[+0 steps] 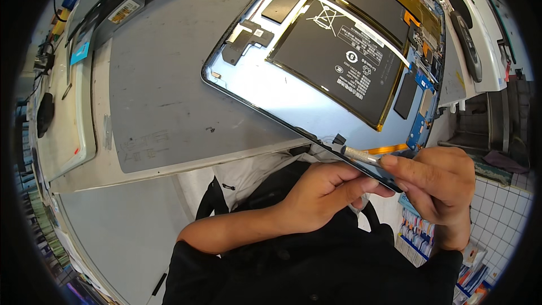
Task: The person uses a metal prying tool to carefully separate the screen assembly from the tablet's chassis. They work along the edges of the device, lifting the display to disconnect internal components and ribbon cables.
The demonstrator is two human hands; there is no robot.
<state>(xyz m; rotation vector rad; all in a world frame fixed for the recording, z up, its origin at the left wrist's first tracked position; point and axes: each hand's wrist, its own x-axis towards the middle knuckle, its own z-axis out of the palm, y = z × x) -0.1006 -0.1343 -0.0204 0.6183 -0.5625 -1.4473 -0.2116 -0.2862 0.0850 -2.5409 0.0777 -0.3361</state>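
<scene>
An opened tablet [237, 70] lies at an angle across the mat, its inside facing up with dark battery packs [330, 39], yellow-taped boards and cables showing. Its near corner sticks out over the desk edge. My left hand [327, 195] grips that corner's edge from below, fingers curled under and thumb along the rim. My right hand [432, 178] pinches a small, pale silvery cylindrical piece [361, 154] against the same corner, beside an orange flex cable [387, 149]; I cannot make out exactly what that piece is.
A grey mat [152, 107] covers the desk. At the left stand a cream tray [84, 141] and a grey metal box [121, 5]. A white device with a dark handpiece [466, 42] is at the right. A white gridded surface [499, 209] and stacked colourful packs [415, 234] are lower right.
</scene>
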